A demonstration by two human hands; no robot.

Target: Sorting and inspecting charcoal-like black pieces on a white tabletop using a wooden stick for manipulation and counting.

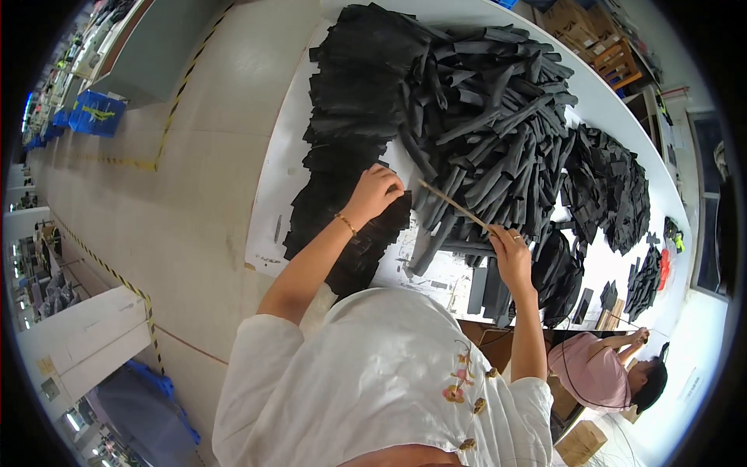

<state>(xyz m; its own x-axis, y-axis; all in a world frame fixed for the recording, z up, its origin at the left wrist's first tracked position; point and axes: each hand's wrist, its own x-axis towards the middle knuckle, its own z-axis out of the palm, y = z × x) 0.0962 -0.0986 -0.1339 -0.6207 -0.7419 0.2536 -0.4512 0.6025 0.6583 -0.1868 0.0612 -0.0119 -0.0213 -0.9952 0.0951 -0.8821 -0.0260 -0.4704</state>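
My right hand [511, 247] is closed around one end of a thin, light-brown stick [455, 205]. The stick slants up and left, its free tip near the edge of a heap of rolled black tubes [506, 117] of soft sheet material. Over a long layered stack of flat black pieces [354, 101], my left hand [377, 191] has its fingers curled together. Whatever it may pinch is hidden against the dark pieces. A gap lies between the stick's tip and my left hand.
More black pieces [611, 187] are heaped farther right on the white table [268, 198]. At the lower right sits another person [595, 370] in pink, holding a thin rod. Floor marked with striped tape runs along the left, near a blue crate [97, 114].
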